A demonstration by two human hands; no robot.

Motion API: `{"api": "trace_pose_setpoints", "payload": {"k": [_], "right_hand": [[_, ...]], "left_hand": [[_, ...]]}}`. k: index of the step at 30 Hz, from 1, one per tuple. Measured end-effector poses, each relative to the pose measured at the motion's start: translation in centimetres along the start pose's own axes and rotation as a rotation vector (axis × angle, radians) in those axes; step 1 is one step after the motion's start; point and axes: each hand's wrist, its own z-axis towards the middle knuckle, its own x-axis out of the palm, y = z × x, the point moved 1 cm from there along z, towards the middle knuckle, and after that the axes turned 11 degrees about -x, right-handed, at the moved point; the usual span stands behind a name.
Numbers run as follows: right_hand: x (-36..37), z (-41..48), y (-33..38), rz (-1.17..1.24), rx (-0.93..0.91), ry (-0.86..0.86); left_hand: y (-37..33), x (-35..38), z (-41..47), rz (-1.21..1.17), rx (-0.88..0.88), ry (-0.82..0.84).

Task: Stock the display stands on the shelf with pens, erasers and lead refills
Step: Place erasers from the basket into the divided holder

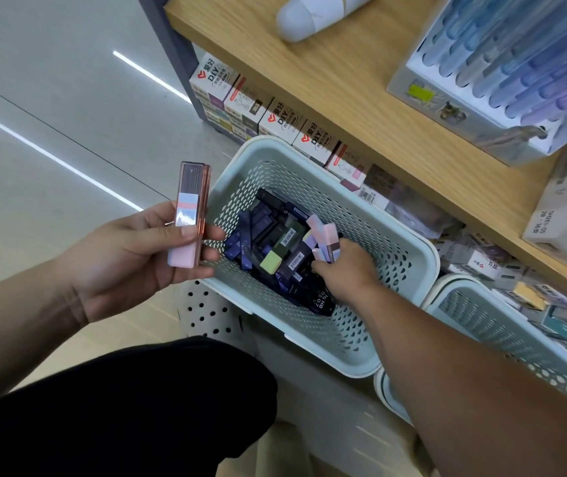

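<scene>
Pink lead-refill case (190, 215) sits clamped in our left hand (137, 259) — our right hand (345, 273), in the mint basket (416, 246), pinches a pastel case (329, 247).

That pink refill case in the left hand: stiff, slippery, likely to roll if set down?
Probably stiff: the lead refill case looks like hard clear plastic. Its glossy faces may slip in a light grip. Flat sides suggest it won't roll.

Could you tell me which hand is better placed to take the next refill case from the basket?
Likely the right hand: its fingers grip pastel cases inside the basket, while the left hand holds a pink case.
</scene>
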Motion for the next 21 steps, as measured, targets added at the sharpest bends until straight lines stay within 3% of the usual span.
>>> {"api": "trace_pose_setpoints", "payload": {"k": [6,9,14,21], "right_hand": [[1.6,-0.5,0.9,0.497,0.197,-0.089],[3.3,0.1,2.2,0.636,0.29,-0.117],[5.2,0.6,3.7,0.649,0.341,-0.29],[4.7,0.8,3.7,0.496,0.356,-0.235]], "left_hand": [[-0.1,0.4,-0.1,0.038,0.01,-0.005],[-0.2,0.6,0.0,0.04,0.018,-0.032],[-0.2,0.6,0.1,0.016,0.007,-0.023],[0.0,0.2,0.2,0.023,0.004,-0.008]]}}
